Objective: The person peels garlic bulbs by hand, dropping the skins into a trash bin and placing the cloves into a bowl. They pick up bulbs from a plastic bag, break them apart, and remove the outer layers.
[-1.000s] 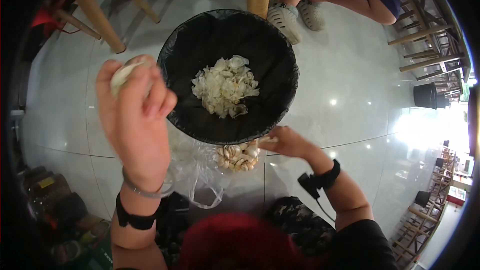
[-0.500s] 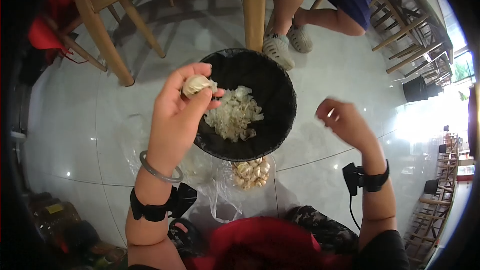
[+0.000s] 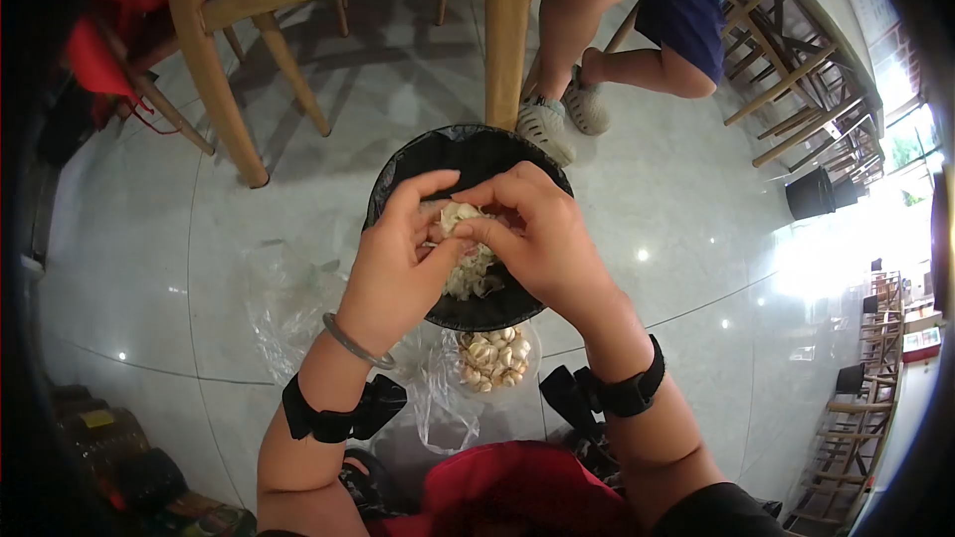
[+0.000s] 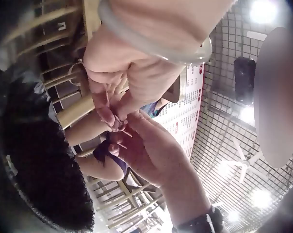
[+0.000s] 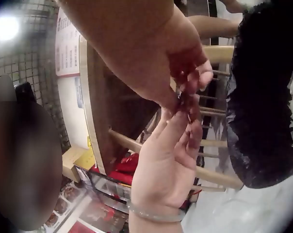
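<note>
My left hand (image 3: 398,254), with a bangle at its wrist, holds a pale garlic bulb (image 3: 460,215) over the black-lined bin (image 3: 388,171). From the other side my right hand (image 3: 542,229) pinches the same bulb with thumb and fingers. In both wrist views the fingertips meet and largely hide the garlic. Below the hands, a heap of papery garlic skins (image 3: 476,283) lies in the bin, partly covered by them. Close to the bin's near side, a clear bowl (image 3: 535,363) of separated garlic cloves (image 3: 492,356) stands on the floor.
Crumpled clear plastic bags (image 3: 438,403) lie left of the bowl. A wooden chair (image 3: 224,89) stands beyond the bin at the left. Another person's legs and clogs (image 3: 547,129) are just past the bin. Dark bottles (image 3: 119,452) stand at lower left.
My right hand has left the clove bowl, swung out right, then come in to the garlic bulb. My left hand has brought the bulb from the left to above the bin.
</note>
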The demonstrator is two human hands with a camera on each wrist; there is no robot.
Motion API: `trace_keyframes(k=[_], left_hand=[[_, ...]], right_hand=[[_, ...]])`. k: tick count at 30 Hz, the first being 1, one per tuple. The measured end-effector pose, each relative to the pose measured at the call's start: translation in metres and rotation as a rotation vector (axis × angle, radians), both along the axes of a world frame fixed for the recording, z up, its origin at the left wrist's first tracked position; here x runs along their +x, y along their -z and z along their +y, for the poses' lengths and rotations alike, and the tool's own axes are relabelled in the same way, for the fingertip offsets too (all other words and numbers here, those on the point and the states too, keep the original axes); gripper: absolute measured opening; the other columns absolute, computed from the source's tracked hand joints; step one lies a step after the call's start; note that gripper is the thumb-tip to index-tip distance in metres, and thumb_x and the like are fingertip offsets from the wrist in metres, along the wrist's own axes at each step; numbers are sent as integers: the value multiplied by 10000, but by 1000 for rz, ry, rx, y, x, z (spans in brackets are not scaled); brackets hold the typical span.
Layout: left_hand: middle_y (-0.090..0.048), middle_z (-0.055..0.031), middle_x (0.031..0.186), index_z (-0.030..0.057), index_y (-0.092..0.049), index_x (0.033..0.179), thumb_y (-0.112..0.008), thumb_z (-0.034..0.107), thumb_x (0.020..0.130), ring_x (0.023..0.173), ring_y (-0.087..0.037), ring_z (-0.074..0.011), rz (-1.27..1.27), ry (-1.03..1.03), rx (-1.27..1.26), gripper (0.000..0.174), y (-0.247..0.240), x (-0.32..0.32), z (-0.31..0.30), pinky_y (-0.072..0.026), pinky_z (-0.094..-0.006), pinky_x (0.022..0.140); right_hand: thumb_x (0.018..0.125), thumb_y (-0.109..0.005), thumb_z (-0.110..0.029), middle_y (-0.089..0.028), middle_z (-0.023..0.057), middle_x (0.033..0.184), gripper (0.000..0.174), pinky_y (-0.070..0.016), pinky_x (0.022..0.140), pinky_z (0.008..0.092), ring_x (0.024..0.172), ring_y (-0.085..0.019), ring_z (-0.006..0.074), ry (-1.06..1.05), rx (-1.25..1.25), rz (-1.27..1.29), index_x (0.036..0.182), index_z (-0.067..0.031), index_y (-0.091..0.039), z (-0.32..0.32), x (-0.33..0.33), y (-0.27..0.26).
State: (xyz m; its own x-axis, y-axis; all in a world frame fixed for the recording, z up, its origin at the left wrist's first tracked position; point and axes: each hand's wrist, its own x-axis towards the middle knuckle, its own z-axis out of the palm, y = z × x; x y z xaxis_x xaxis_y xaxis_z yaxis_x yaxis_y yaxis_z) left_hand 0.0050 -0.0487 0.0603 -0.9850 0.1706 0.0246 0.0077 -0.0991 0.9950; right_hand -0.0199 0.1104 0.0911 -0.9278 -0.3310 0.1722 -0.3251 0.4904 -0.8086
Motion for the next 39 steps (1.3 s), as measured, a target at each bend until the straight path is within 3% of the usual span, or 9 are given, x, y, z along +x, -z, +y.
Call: trace_keyframes(k=[7, 13, 17, 23, 29, 39], left_hand=[[-647, -103, 991, -5, -496, 1242, -606, 20, 839, 863, -625, -116, 38, 11, -80, 418, 0, 1, 0, -500, -239, 745], [-654, -108, 952, -44, -533, 1149, -680, 27, 794, 807, -624, -92, -85, 8, 84, 391, -12, 3, 0, -497, -219, 713], [-635, -100, 931, -50, -541, 1034, -692, -49, 753, 799, -637, -121, -51, 1, 84, 320, -8, 2, -3, -530, -223, 706], [-650, -62, 854, -12, -542, 934, -806, 66, 673, 757, -618, -76, -54, 8, -9, 379, -12, 9, -1, -498, -205, 674], [-618, -32, 792, 23, -496, 844, -825, 77, 654, 697, -581, -47, -74, 12, 48, 384, -7, 9, 4, -498, -208, 641], [-603, -17, 797, 45, -496, 859, -816, 91, 671, 708, -560, -34, 4, 79, 19, 374, -1, 9, 1, -481, -195, 626]], right_hand=[[804, -603, -38, -587, 120, 915, 145, -479, 687, 311, 786, -595, 241, -124, -84, 143, 939, 9, -631, 15, -1, 9], [788, -638, -23, -609, 96, 847, 153, -490, 634, 281, 707, -605, 195, 52, -207, 158, 940, -13, -649, 14, 4, 18], [759, -673, -33, -619, 86, 795, 146, -487, 604, 262, 645, -597, 183, 13, -232, 200, 903, -16, -664, 12, 8, 16], [753, -670, -1, -641, 86, 834, 135, -507, 625, 234, 694, -615, 130, -13, -153, 123, 888, 7, -671, 19, 12, 16], [749, -667, -27, -627, 92, 788, 114, -478, 562, 263, 629, -596, 172, -14, -219, 243, 861, -10, -675, 14, 18, 17], [730, -664, -8, -604, 86, 748, 97, -482, 564, 266, 622, -599, 175, -20, -183, 272, 825, -8, -643, 15, 20, 16]])
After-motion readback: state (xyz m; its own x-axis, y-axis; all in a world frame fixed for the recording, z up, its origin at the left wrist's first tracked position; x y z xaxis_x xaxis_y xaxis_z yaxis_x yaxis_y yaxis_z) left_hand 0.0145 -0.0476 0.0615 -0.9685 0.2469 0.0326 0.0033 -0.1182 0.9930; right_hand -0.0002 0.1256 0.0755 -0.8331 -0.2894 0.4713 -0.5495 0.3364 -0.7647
